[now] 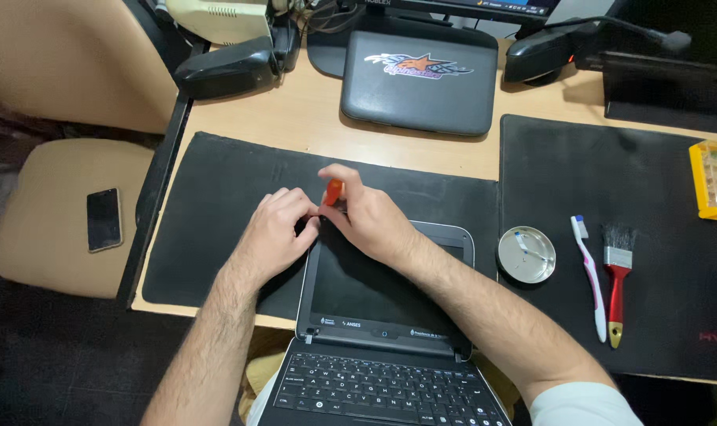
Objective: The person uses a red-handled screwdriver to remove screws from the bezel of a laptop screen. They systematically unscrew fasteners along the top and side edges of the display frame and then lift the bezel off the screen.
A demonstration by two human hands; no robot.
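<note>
A light wooden desk (311, 118) carries a black mat (216, 205). Nearest, an open netbook (378, 315) lies flat, screen dark. At its top-left corner, the left hand (273, 237) curls against the bezel; the right hand (366, 217) grips an orange-handled screwdriver (333, 192). Right: metal dish (526, 255), toothbrush (589, 272), paintbrush (617, 280). Beyond, a closed grey netbook (417, 83).

An open laptop (382, 315) overhangs the desk's (295, 118) front edge, both hands (327, 225) on its lid's far edge. A dish (526, 254), toothbrush (591, 276) and brush (617, 276) lie to its right; a closed laptop (417, 79) behind.
</note>
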